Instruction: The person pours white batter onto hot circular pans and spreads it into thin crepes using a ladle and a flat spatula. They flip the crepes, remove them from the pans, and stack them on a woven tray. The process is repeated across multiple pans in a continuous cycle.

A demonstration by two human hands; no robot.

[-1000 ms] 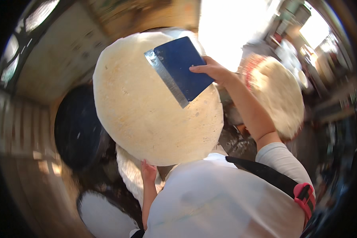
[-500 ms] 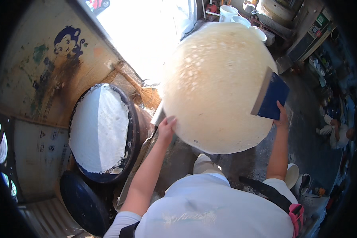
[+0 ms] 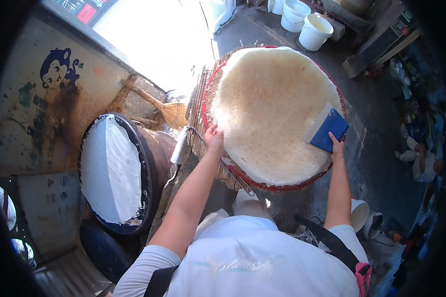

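A large, thin round pancake [image 3: 277,114] lies pale and browned on a round stalk mat [image 3: 198,106] with a red rim. At its left edge, my left hand [image 3: 214,138] is closed, with fingertips pinched on the pancake's edge. My right hand [image 3: 337,146] grips a blue scraper [image 3: 328,129] with a pale straight edge, which rests over the pancake's right side. To the left, a round dark griddle [image 3: 146,183] carries a white sheet of batter [image 3: 109,168], part sunlit and part shaded.
A white roller [image 3: 181,148] with a bent wire handle lies between griddle and mat. Behind it leans a straw broom [image 3: 173,114]. White buckets [image 3: 315,32] stand at the far right. A dark round lid [image 3: 104,250] sits below the griddle. Another person [image 3: 423,163] is at far right.
The pancake, blurred and held up before, has come down onto the red-rimmed mat, which now shows. Both hands moved with it, the scraper still in my right hand. The view has shifted slightly.
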